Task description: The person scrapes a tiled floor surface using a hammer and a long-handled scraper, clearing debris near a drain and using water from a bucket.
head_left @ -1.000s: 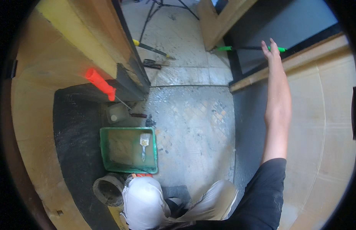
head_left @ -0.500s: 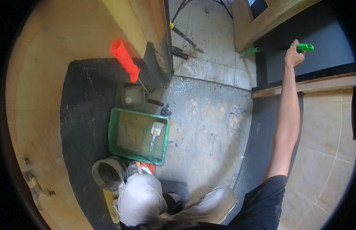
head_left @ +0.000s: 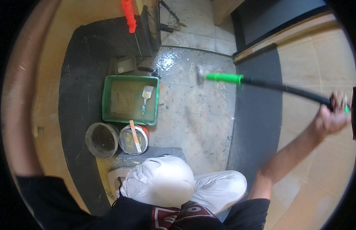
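- Head view: the right hand (head_left: 331, 117) is raised out to the person's right, its grip wrapped tight around the near end of a long black pole (head_left: 285, 89). The pole runs away from the grip toward the floor (head_left: 193, 111) and ends in a green sleeve (head_left: 224, 78) with a blurred grey head at the far tip.
- The left hand is out of the picture, so its grip cannot be described.
- Well away from the grip, beyond the pole's far tip, a green paint tray (head_left: 107, 92) lies on a dark mat with a small brush (head_left: 146, 96) resting inside it.
- Just beside the tray, on the person's side of it, stand a grey bucket (head_left: 102, 140) and an open paint can (head_left: 134, 138) with a stir stick across it. The can is round with a red band; any label is too small to make out.
- An orange handle (head_left: 129, 14) leans at the far edge of the mat.
- Risk, as I judge it: the pole is long and held at one end only, so a wide swing could dip the far tip into the tray or knock the can over.
- The floor looks wet and glossy near the tip, so a slip seems possible.
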Available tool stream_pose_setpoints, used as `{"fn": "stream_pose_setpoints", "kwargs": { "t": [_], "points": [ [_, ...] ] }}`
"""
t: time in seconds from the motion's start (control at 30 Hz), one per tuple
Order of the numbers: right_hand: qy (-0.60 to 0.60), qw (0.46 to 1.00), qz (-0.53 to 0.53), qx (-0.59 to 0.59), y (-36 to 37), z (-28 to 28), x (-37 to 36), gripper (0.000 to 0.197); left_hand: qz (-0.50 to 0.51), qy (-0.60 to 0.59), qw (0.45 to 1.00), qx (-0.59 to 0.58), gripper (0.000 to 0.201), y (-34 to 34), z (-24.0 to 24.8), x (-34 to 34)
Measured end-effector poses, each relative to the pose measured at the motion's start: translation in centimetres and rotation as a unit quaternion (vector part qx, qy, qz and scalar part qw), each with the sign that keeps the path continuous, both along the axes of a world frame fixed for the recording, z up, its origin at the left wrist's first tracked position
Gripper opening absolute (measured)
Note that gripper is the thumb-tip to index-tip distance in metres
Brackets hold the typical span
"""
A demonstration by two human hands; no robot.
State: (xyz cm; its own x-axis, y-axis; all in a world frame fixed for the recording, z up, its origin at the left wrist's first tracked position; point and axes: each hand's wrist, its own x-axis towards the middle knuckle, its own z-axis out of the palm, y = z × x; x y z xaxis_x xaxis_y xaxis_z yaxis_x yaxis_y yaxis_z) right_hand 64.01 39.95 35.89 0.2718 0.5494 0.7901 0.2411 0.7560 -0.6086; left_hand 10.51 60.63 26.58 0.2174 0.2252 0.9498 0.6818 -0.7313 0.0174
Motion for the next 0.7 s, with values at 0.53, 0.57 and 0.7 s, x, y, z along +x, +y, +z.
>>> {"fn": "stream_pose_setpoints", "kwargs": {
  "t": [0.53,0.57,0.7],
  "points": [
    [0.151,0.960,-0.194,-0.132,-35.0,6.0,1.6,0.039,-0.417,0.091,0.806,-0.409,0.028,-32.4,-24.5,23.2],
    [0.166,0.955,-0.203,-0.136,-35.6,4.4,2.1,0.039,-0.406,0.111,0.813,-0.403,0.028,-32.5,-25.6,23.4],
    [0.055,0.937,-0.335,-0.079,-40.8,2.7,4.8,0.039,-0.437,0.141,0.785,-0.415,0.020,-31.6,-30.4,22.6]
  ]
}}
